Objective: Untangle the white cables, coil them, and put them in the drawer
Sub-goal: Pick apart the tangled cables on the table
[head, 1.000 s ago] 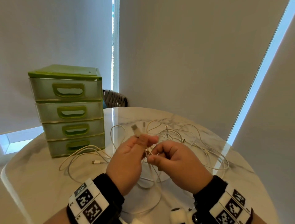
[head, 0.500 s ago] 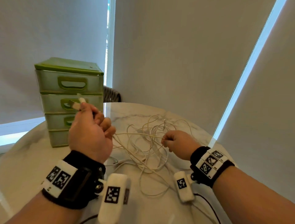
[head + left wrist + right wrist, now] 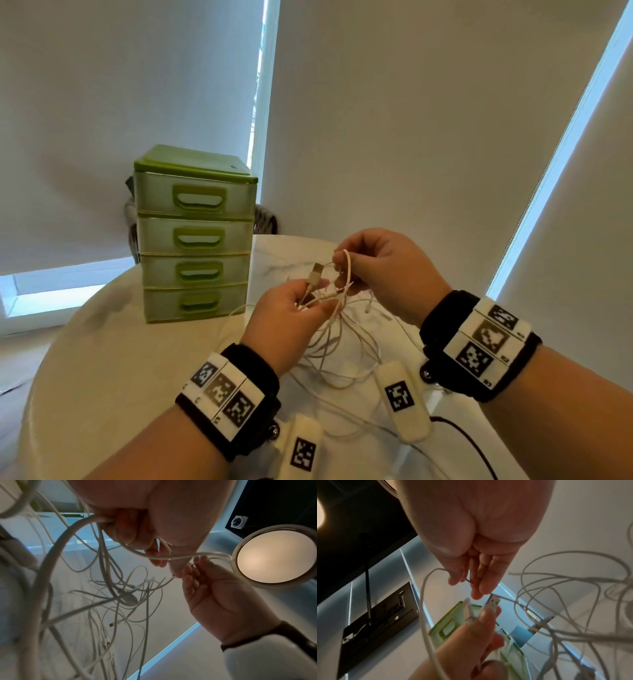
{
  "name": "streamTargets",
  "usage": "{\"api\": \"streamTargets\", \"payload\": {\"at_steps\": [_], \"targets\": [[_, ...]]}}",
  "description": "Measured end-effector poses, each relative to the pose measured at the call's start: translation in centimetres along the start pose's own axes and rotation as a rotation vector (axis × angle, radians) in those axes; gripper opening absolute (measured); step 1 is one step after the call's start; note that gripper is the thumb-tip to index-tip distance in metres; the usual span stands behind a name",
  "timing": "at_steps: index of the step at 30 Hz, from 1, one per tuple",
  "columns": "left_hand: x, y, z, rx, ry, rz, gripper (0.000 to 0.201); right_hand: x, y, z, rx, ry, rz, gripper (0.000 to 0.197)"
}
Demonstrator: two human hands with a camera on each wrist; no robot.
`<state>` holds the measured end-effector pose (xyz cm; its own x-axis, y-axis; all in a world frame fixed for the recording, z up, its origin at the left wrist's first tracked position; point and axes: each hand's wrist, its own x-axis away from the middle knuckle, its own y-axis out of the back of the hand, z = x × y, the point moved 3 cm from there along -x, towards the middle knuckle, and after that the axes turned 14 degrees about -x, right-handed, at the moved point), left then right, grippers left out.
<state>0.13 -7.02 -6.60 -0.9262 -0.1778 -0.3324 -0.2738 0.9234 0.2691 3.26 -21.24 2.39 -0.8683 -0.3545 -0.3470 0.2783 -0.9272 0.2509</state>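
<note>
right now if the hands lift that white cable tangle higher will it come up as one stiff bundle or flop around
Probably flop: the white cables hang in slack loops below the left hand and right hand. They look thin and light. Crossing strands likely snag, dragging the part on the table along.

White cables (image 3: 337,329) over a white grey-veined marble table (image 3: 102,359); pale translucent drawer unit (image 3: 195,236) with green top and handles; black wristbands (image 3: 479,346) bearing black-and-white square-coded tags.
</note>
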Motion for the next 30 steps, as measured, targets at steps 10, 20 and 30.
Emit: {"api": "streamTargets", "payload": {"at_steps": [10,20,30], "targets": [[-0.1,-0.1,-0.2,0.015,-0.062,0.022,0.009,1.1,-1.6,-3.0,-0.351,-0.022,-0.027,0.029],[0.1,-0.7,-0.5,0.069,-0.047,-0.004,0.017,1.1,-2.2,-6.4,-0.598,-0.108,-0.067,0.024],[-0.3,0.6,-1.3,0.426,0.081,-0.035,0.022,3.7,-3.7,-9.1,-0.049,-0.157,0.284,0.026]]}}
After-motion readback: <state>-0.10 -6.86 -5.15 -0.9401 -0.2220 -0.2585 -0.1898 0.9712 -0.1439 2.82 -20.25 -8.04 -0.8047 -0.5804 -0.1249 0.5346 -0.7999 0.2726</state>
